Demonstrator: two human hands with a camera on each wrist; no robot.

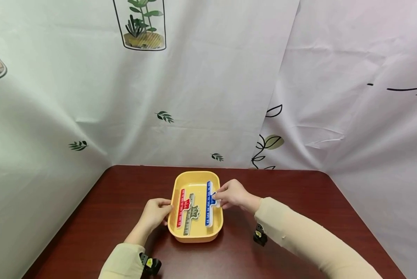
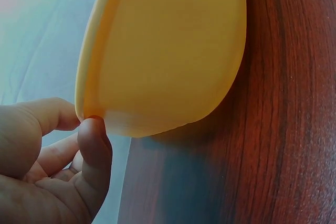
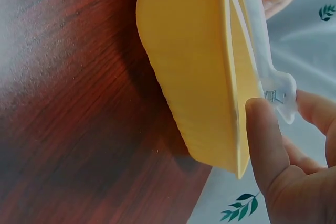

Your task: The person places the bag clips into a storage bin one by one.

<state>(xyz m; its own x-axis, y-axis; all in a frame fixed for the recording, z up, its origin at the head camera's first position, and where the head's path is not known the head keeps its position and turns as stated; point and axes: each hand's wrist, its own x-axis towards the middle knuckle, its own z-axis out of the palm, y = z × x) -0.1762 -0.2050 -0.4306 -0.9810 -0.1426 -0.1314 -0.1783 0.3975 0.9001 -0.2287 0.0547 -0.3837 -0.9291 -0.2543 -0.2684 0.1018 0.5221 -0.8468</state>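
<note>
A yellow plastic basin (image 1: 199, 238) stands on the table with long piano-keyboard clips in it. My left hand (image 1: 155, 213) pinches its left rim between thumb and fingers; the left wrist view shows the thumb (image 2: 94, 140) against the outer wall. At the right rim my right hand (image 1: 233, 194) pinches the tab of a blue-and-white clip (image 1: 209, 209). In the right wrist view that clip (image 3: 257, 30) shows its white back, tilted and rising above the rim. A red clip (image 1: 181, 209) and a dark grey one (image 1: 188, 217) lie side by side in the left half of the basin.
The dark red wooden table (image 1: 264, 255) carries the basin near its middle. Behind it hangs a white cloth (image 1: 208, 97) printed with leaves and jars. Each wrist wears a small black camera (image 1: 260, 235).
</note>
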